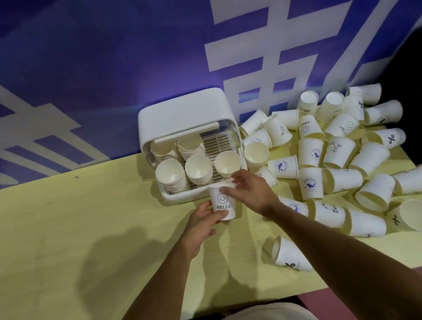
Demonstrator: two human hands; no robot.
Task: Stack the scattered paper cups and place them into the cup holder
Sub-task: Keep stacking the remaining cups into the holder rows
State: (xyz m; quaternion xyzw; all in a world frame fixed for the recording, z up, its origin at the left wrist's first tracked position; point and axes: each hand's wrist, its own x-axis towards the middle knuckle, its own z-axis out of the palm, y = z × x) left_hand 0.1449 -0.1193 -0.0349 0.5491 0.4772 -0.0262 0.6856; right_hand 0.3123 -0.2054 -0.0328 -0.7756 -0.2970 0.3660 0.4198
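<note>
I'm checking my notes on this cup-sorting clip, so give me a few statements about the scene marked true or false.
1. Both hands hold the HELLO cup. True: left hand low on it, right hand at its rim.
2. The cup holder is empty. False: it holds stacks of cups.
3. The loose cups lie right of the holder. True.
4. The held cup is upside down. False: its print reads upright.
5. The tabletop is red. False: pale yellow.

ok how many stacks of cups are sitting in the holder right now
5 stacks in the cup holder: front left, front middle, front right, back left, back middle. More may hide under the lid.
</note>
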